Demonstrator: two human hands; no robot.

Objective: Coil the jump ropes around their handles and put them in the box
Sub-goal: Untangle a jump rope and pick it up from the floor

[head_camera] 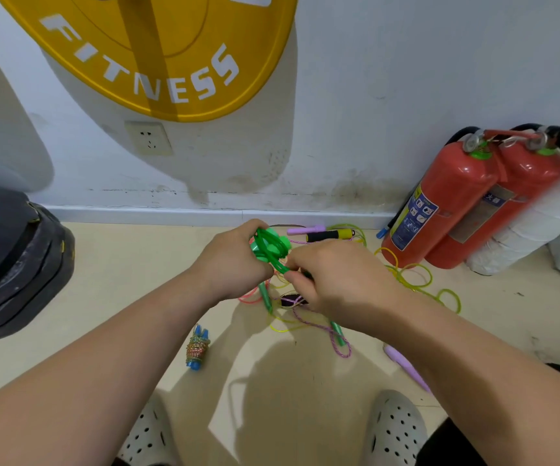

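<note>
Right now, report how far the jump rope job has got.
Done: one multicoloured rope wound round blue handles lies on the floor. In hand: left hand grips the green plastic rope coil; right hand pinches its loose strand. Left: the thin yellow rope and the purple braided rope lie loose. No box in view.

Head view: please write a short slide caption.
The left hand holds a coiled green jump rope; the right hand pinches its strand above loose ropes.
</note>
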